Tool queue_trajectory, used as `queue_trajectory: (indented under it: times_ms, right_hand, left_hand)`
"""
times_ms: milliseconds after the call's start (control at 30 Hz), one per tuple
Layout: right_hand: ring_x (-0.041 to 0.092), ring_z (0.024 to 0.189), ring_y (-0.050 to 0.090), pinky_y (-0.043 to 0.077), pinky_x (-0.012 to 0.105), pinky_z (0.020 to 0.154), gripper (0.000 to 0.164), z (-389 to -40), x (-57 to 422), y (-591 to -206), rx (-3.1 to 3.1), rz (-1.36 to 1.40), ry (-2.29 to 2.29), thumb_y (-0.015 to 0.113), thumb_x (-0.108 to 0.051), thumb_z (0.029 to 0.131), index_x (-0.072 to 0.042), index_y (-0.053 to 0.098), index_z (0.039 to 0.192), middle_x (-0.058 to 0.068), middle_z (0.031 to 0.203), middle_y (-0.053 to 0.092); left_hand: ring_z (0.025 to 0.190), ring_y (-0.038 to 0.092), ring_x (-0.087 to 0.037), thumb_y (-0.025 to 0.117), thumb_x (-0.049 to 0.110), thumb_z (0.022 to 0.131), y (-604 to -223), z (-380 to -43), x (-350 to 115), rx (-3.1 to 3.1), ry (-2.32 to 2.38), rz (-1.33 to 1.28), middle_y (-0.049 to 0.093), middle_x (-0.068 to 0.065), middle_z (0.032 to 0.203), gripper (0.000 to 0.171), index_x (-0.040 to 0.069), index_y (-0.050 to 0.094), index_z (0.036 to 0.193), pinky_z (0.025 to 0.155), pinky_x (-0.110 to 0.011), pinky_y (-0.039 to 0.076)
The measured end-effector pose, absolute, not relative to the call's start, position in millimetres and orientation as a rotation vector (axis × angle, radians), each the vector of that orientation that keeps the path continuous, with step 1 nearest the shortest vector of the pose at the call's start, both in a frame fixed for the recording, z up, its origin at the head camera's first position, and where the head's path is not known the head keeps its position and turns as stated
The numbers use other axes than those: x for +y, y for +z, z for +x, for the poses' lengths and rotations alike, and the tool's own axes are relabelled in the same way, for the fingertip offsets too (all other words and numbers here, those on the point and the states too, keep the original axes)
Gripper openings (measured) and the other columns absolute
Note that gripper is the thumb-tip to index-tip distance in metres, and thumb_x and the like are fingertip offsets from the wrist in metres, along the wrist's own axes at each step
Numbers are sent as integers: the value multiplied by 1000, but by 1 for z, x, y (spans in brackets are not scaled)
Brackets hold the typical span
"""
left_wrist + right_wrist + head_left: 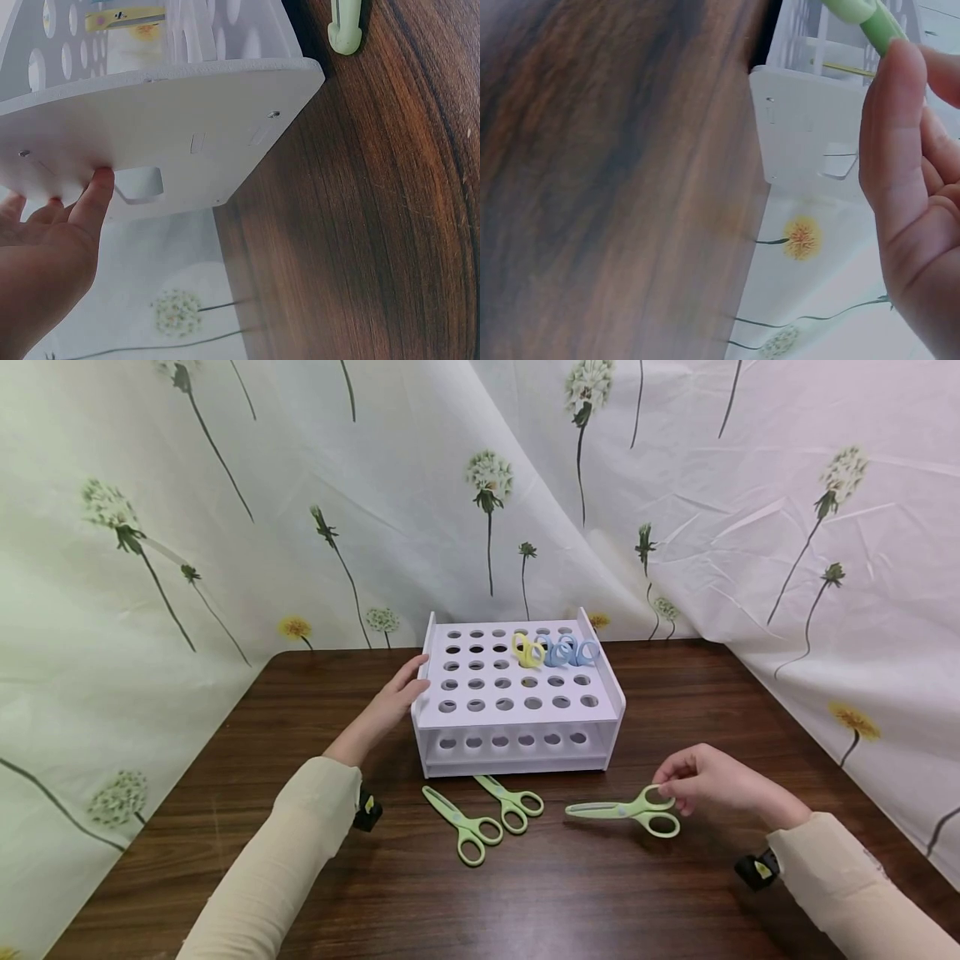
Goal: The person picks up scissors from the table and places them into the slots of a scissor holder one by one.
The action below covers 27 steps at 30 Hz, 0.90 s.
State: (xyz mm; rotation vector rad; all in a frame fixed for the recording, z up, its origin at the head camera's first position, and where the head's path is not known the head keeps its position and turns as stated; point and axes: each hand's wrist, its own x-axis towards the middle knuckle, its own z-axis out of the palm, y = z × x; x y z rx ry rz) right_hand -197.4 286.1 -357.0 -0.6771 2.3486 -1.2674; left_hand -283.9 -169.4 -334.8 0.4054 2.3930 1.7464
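Note:
A white holed rack (517, 720) stands on the table. Against its left side panel (202, 112), my left hand (386, 706) rests its fingertips, fingers extended, beside the handle slot. My right hand (716, 783) pinches one handle loop of a pair of green scissors (624, 811), whose blades point left toward the rack's front. In the right wrist view, thumb and fingers meet on the green handle (881, 31). Two more green scissors, one on the left (459, 821) and one nearer the rack (510, 796), lie before it.
Yellow scissors (531, 662) and two blue scissors, one (555, 657) beside the other (581, 657), sit in the rack's holes with handles up, toward the right. A dark wooden table (570, 902) lies underneath. Behind hangs a flower-patterned curtain (420, 527).

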Motion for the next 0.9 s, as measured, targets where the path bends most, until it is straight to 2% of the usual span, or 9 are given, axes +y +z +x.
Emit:
queue_trajectory:
  times_ms: [133,333,633,900]
  right_hand:
    - [12,59,57,51,39,53,16,-198,284,-354,2334,-722,-1290,59,-2,86,13,61,92,6,73,63]
    - [10,58,57,51,37,53,13,-199,282,-351,2335,-751,-1290,59,-3,87,10,61,89,5,72,63]
    - [11,61,57,51,36,55,19,-198,280,-345,2305,-732,-1326,59,-5,88,14,58,88,7,74,63]
    - [13,62,60,52,41,57,16,-199,280,-344,2322,-740,-1336,60,-7,89,9,61,85,8,74,63]
  left_hand:
    - [129,24,-35,37,27,100,-335,-284,-170,2411,1729,400,6,-12,151,54,18,15,148,101,-51,23]
    - [129,25,-35,37,25,100,-335,-284,-171,2385,1749,392,7,-13,151,54,18,15,148,101,-52,23]
    - [128,24,-39,34,18,100,-315,-268,-163,2379,1727,376,5,-20,150,54,10,12,148,101,-53,23]
    - [127,27,-37,36,22,100,-329,-281,-168,2376,1750,379,7,-15,151,54,15,14,149,101,-52,23]
